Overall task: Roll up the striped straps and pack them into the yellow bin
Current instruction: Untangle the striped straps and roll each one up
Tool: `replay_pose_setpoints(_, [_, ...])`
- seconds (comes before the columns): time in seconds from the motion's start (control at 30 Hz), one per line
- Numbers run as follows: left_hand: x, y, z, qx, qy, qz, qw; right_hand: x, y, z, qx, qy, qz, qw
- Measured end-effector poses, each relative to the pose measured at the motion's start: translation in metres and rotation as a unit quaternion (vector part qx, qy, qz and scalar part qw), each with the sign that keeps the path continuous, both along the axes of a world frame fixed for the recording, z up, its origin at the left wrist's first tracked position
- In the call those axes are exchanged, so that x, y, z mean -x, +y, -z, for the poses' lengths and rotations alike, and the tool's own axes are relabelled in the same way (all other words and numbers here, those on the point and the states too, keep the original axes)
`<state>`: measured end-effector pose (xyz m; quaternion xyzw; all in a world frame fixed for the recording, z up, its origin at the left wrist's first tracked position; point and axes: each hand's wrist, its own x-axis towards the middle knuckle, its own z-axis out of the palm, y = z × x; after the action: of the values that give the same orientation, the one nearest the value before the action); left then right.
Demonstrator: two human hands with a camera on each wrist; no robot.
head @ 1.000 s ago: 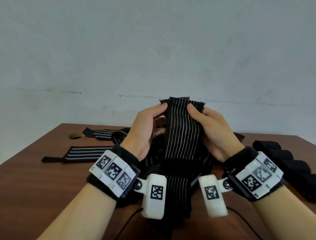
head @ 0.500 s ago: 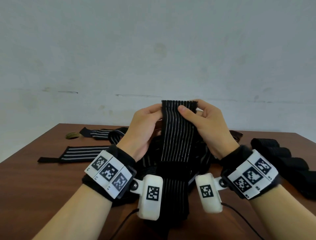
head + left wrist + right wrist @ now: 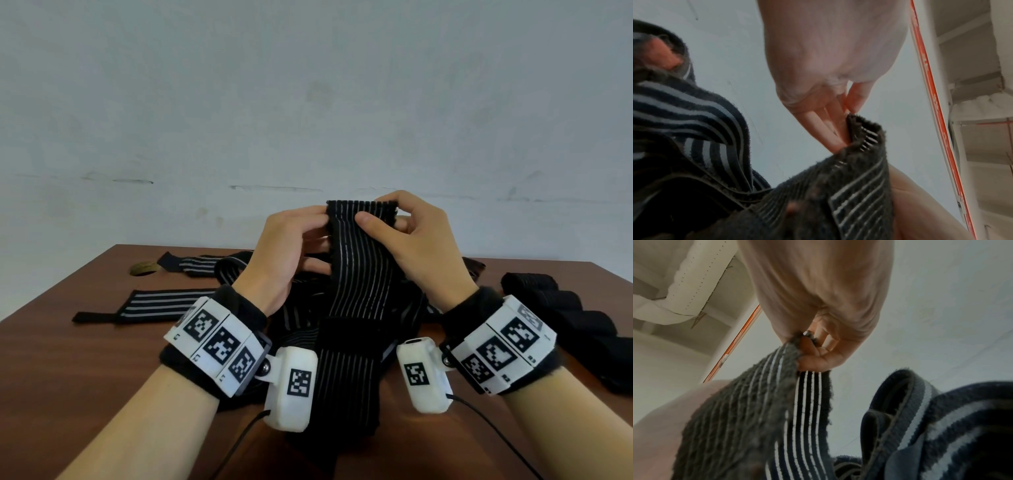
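A black strap with thin white stripes (image 3: 359,274) hangs upright in front of me, its lower end trailing off the table's near edge. My left hand (image 3: 291,246) pinches its top left edge; my right hand (image 3: 404,236) pinches the top right corner, thumb on the front face. In the left wrist view the fingers (image 3: 830,129) close on the strap's top end (image 3: 863,129). The right wrist view has the thumb (image 3: 813,360) pressing the strap's corner (image 3: 785,356). More striped straps (image 3: 308,308) lie heaped under my hands. The yellow bin is out of view.
On the brown table (image 3: 68,359), one striped strap (image 3: 154,306) lies flat at left and another (image 3: 191,265) further back beside a small brownish thing (image 3: 144,267). Several black rolled straps (image 3: 575,318) sit in a row at right. A pale wall stands behind.
My right hand slid up from the strap's side to its top right corner and the fingers curled over the edge. The strap's top end has straightened; the left hand has barely moved.
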<state>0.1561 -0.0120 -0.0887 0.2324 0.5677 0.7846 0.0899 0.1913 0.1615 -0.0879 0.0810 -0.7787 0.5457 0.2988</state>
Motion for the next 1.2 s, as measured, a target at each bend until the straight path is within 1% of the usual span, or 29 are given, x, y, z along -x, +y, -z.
replay_pose_setpoints(0.07, [-0.001,0.0,-0.001,-0.004,-0.004,-0.004,1.0,0.001,0.0,0.001,-0.014,0.005,0.006,1.0])
replay_pose_setpoints(0.13, [0.0,-0.001,0.0,0.03,0.032,-0.049,0.998,0.0,-0.002,0.001,-0.023,0.005,0.01,1.0])
replay_pose_setpoints(0.2, [0.002,-0.001,0.002,0.044,0.063,-0.081,0.994,-0.001,-0.003,0.001,-0.031,-0.003,0.023,0.999])
replay_pose_setpoints(0.3, [0.004,-0.004,0.003,0.033,0.059,-0.098,0.993,0.0,0.0,0.002,-0.055,0.01,0.056,0.997])
replay_pose_setpoints(0.37, [0.006,-0.007,0.001,0.041,0.062,-0.098,0.992,0.001,0.002,0.001,-0.05,0.01,0.051,0.997])
replay_pose_setpoints(0.47, [0.009,-0.009,0.001,0.053,0.079,-0.088,0.992,0.002,0.006,-0.003,0.011,-0.039,-0.023,0.999])
replay_pose_setpoints(0.53, [0.011,-0.008,0.003,0.055,0.089,-0.093,0.99,0.0,0.005,-0.004,0.032,-0.065,-0.046,0.996])
replay_pose_setpoints(0.6, [0.011,-0.009,0.004,0.061,0.084,-0.096,0.99,0.0,0.005,-0.004,0.037,-0.056,-0.046,0.997])
replay_pose_setpoints(0.67, [0.01,-0.01,0.003,0.1,0.068,-0.06,0.991,-0.003,0.005,-0.006,0.036,-0.038,-0.044,0.998])
replay_pose_setpoints(0.73, [0.007,-0.009,0.004,0.162,0.058,-0.011,0.985,-0.006,0.003,-0.01,0.083,-0.022,-0.045,0.995])
replay_pose_setpoints(0.77, [0.006,-0.008,0.004,0.181,0.061,-0.005,0.982,-0.006,0.003,-0.01,0.121,-0.019,-0.039,0.992])
replay_pose_setpoints(0.8, [0.006,-0.007,0.005,0.185,0.069,-0.012,0.98,-0.006,0.001,-0.012,0.154,-0.021,-0.038,0.987])
replay_pose_setpoints(0.87, [0.006,-0.004,0.005,0.162,0.082,-0.044,0.982,-0.003,-0.003,-0.011,0.191,-0.034,-0.043,0.98])
replay_pose_setpoints(0.9, [0.005,-0.003,0.003,0.14,0.078,-0.059,0.985,-0.003,-0.005,-0.01,0.184,-0.059,-0.068,0.979])
replay_pose_setpoints(0.93, [0.005,-0.003,0.002,0.115,0.066,-0.069,0.989,-0.003,-0.007,-0.008,0.154,-0.101,-0.104,0.977])
replay_pose_setpoints(1.0, [0.003,-0.004,-0.002,0.067,0.038,-0.082,0.994,-0.006,-0.011,0.0,0.051,-0.192,-0.178,0.964])
replay_pose_setpoints(1.03, [0.002,-0.005,-0.004,0.049,0.027,-0.088,0.995,-0.006,-0.013,0.004,0.002,-0.214,-0.195,0.957])
replay_pose_setpoints(1.1, [0.003,-0.007,-0.006,0.021,0.005,-0.094,0.995,-0.005,-0.016,0.009,-0.062,-0.195,-0.171,0.964])
replay_pose_setpoints(1.13, [0.004,-0.008,-0.007,0.017,-0.004,-0.093,0.995,-0.003,-0.016,0.01,-0.065,-0.174,-0.15,0.971])
replay_pose_setpoints(1.2, [0.008,-0.011,-0.008,0.058,-0.005,-0.077,0.995,-0.001,-0.016,0.01,-0.017,-0.131,-0.121,0.984])
